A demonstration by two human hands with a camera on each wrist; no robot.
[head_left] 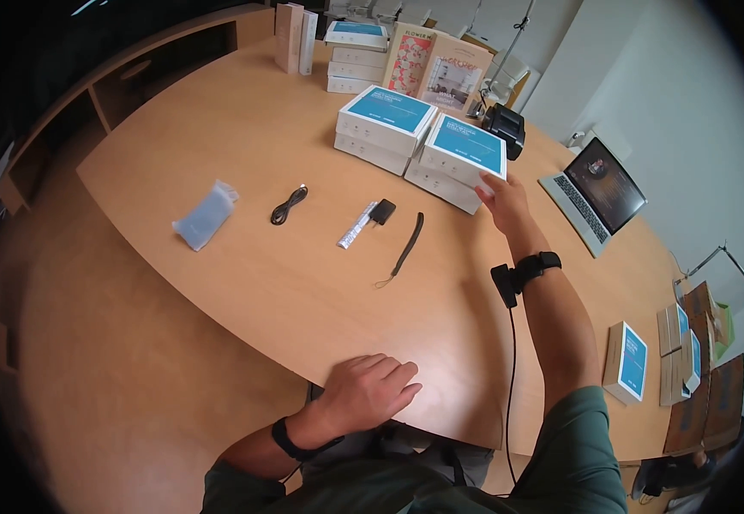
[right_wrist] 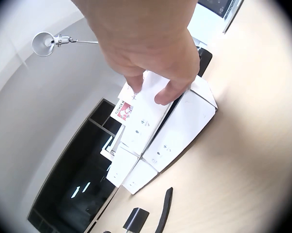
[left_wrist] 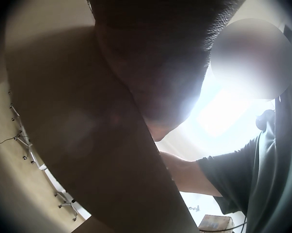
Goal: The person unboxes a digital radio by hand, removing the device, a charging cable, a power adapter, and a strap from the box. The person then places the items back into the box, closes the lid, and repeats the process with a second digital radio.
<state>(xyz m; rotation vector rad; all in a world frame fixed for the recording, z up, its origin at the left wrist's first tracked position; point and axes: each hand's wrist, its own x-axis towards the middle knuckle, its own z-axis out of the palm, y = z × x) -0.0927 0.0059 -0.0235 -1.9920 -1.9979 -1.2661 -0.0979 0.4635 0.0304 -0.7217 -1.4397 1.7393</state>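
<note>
My right hand (head_left: 505,204) grips the near right corner of a white box with a blue label (head_left: 470,144), the upper one of a two-box stack. In the right wrist view its thumb and fingers pinch that box (right_wrist: 145,114), and a dark gap runs between it and the lower box (right_wrist: 182,127). A similar two-box stack (head_left: 385,111) stands directly to the left. My left hand (head_left: 368,394) rests at the table's near edge with loosely curled fingers, holding nothing. The left wrist view shows it dark against the tabletop's edge.
Across the table lie a translucent wrapped packet (head_left: 207,216), a coiled black cable (head_left: 289,206), a silver strip (head_left: 357,227), a black power adapter (head_left: 382,212) and a black wrist strap (head_left: 409,244). A laptop (head_left: 595,193) and a single box (head_left: 627,363) stand right; books (head_left: 441,68) stand behind.
</note>
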